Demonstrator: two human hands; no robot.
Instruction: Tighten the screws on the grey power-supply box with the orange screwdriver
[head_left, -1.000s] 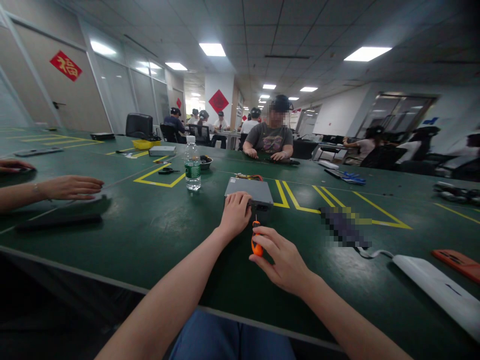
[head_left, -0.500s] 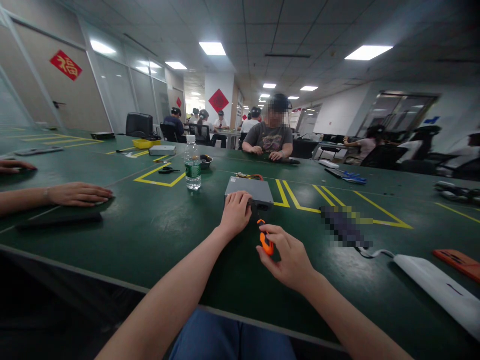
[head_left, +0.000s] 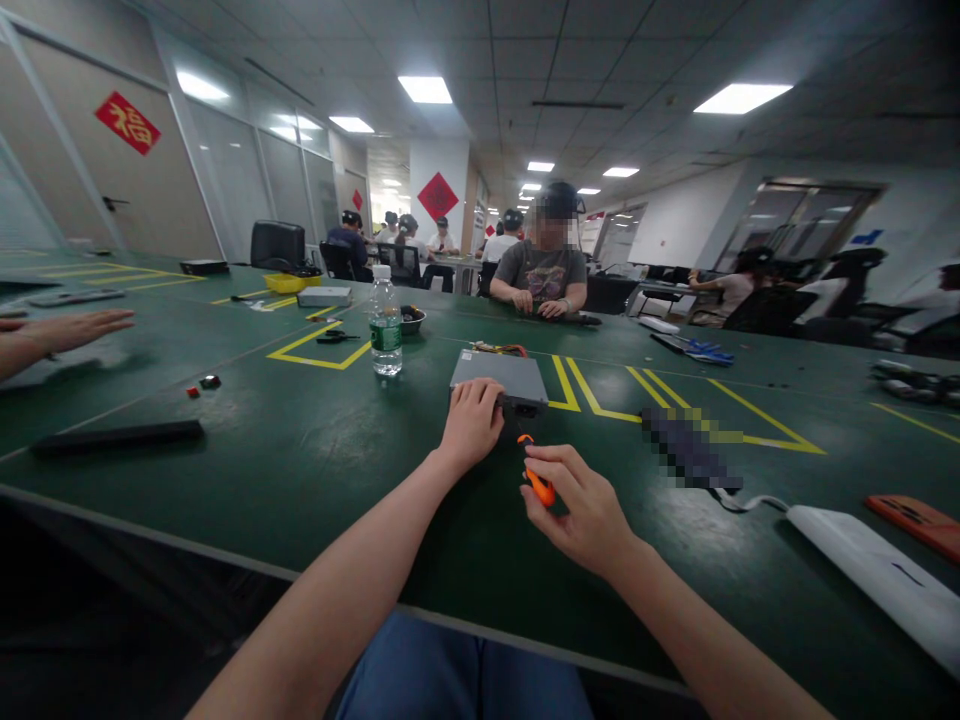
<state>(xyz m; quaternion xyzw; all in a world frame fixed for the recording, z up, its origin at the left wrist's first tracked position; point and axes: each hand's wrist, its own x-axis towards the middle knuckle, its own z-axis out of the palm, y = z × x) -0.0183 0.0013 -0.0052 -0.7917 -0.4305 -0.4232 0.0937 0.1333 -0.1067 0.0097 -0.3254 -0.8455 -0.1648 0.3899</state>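
Head view: grey box (head_left: 511,374) lies against the left hand (head_left: 471,425).

One orange screwdriver (head_left: 543,490) is showing near, two grey boxes (head_left: 510,373) are lying farther off, one bottle (head_left: 386,325) is standing left

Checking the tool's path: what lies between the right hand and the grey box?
The head view shows the front end of the orange screwdriver over green tabletop; whether it touches the grey box is unclear.

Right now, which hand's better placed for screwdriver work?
Right, likely: the right hand holds the orange screwdriver near the power supply unit, while the left hand rests on that unit.
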